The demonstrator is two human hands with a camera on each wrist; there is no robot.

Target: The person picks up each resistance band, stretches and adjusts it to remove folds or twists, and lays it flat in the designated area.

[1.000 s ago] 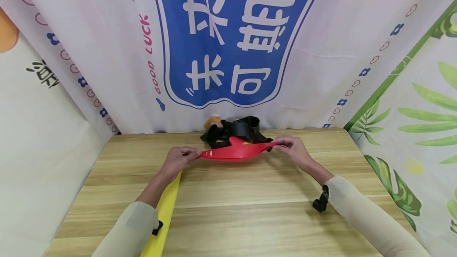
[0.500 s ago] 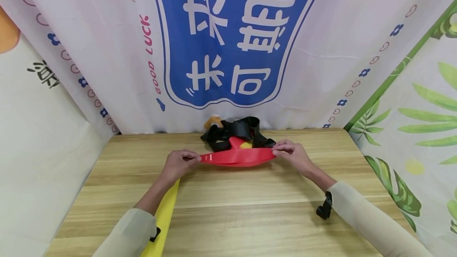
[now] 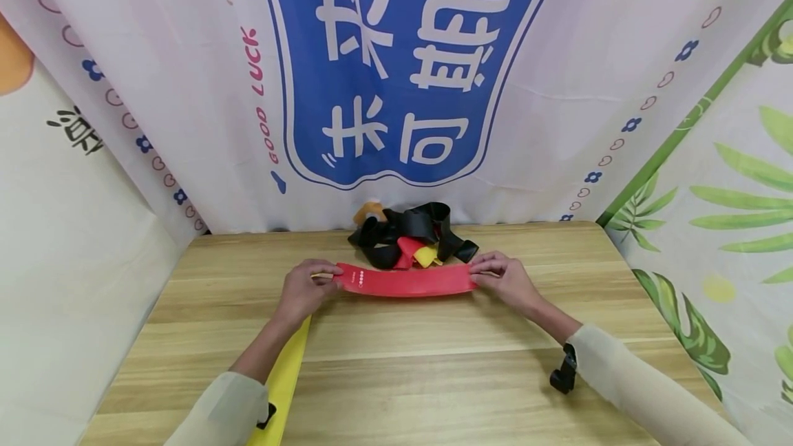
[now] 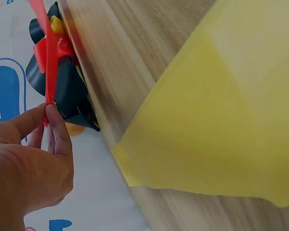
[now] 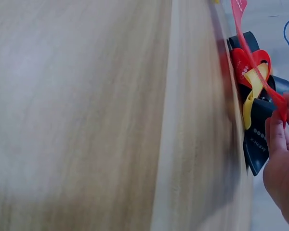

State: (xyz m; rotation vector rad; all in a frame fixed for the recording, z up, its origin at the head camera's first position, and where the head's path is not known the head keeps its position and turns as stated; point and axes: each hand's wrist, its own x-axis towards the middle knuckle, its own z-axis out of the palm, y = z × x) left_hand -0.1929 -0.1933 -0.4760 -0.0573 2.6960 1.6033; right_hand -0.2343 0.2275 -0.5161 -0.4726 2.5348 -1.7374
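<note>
Between my two hands stretches a red resistance loop band (image 3: 409, 282), flattened, with white print near its left end. My left hand (image 3: 305, 289) pinches the left end between thumb and fingers, as the left wrist view (image 4: 38, 159) also shows. At the other end, my right hand (image 3: 504, 281) pinches the band in the same way. Behind the band lies a heap of black bands (image 3: 421, 224) with a red piece and a yellow piece; a black one reads "X-Heavy" in the right wrist view. A wide yellow band (image 3: 286, 377) lies under my left forearm.
The wooden table (image 3: 434, 377) ends at a printed cloth backdrop (image 3: 545, 157) right behind the heap. An orange item (image 3: 369, 210) sits at the heap's back left. Cloth walls stand on both sides.
The red band has come lower and nearer to me, and its broad face now shows. Both hands have shifted slightly towards me, still pinching its ends. The heap behind shows more.
</note>
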